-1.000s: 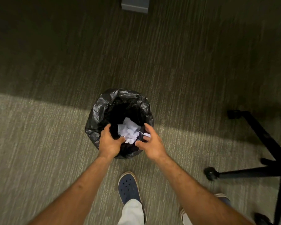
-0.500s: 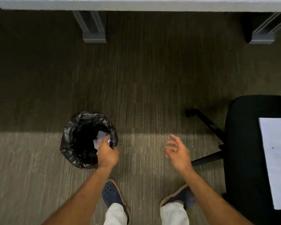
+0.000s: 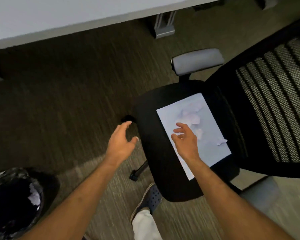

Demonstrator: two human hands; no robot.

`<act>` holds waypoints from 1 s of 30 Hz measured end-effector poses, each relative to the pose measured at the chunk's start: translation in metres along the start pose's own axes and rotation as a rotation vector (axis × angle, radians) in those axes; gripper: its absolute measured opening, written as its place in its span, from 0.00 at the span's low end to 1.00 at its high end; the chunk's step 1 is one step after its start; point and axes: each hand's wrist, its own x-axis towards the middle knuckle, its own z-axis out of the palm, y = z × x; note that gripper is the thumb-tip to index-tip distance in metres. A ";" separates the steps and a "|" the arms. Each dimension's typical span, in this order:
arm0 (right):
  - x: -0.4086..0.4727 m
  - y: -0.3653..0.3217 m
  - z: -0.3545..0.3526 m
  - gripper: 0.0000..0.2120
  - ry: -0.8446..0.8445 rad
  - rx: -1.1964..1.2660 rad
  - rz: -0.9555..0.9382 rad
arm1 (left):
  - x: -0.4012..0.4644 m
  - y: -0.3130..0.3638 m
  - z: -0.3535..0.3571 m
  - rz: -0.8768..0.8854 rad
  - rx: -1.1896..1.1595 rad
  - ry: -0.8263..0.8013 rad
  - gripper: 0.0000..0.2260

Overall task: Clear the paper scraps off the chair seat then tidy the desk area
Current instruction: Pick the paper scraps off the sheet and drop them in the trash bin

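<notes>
A black office chair seat [image 3: 154, 141] fills the right half of the view. A white paper sheet [image 3: 213, 149] lies on it, with several torn paper scraps [image 3: 191, 118] scattered on the sheet. My right hand [image 3: 184, 142] hovers over the sheet's near-left part, fingers spread and empty. My left hand [image 3: 120, 144] is open and empty above the carpet, just left of the seat edge. A bin with a black bag [image 3: 10, 203] stands at the lower left, with white scraps inside it.
The chair's mesh backrest [image 3: 274, 101] rises at the right and a grey armrest [image 3: 197, 60] sits behind the seat. A white desk edge [image 3: 59, 23] runs along the top with a grey desk leg [image 3: 164, 25]. My blue shoe [image 3: 150, 199] is on the carpet beside the chair base.
The view swung right from the bin to the chair. My left hand left the bin and both hands moved toward the seat; the right hand now hovers over the sheet.
</notes>
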 end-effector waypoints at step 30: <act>0.104 0.139 -0.108 0.06 0.056 -0.330 0.038 | 0.126 0.134 0.212 0.460 0.944 -0.400 0.32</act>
